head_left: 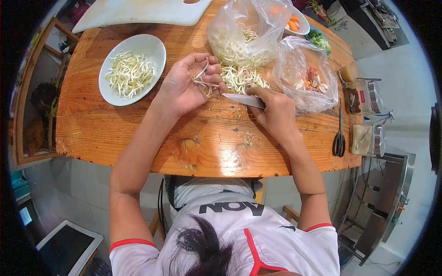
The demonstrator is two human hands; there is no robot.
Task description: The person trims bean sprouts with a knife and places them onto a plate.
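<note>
Palm up, my left hand (191, 85) curls its fingers around a few bean sprouts (205, 82). My right hand (275, 106) grips a knife (246, 100), its blade pointing left with the tip close to the left fingertips. Just beyond both hands, a loose pile of sprouts (239, 79) lies on the wooden table (110, 133). Behind the pile stands an open clear plastic bag (221, 34) with more sprouts inside. Left of my left hand, a white oval bowl (106, 87) holds sprouts. Small trimmed bits are scattered on the wood near the blade.
A white cutting board (142, 14) lies at the back left. On the right are a plastic bag with reddish pieces (314, 80), black-handled scissors (339, 143) and jars (362, 139). Bowls of orange pieces (293, 24) and chopped greens (317, 39) stand at the back right.
</note>
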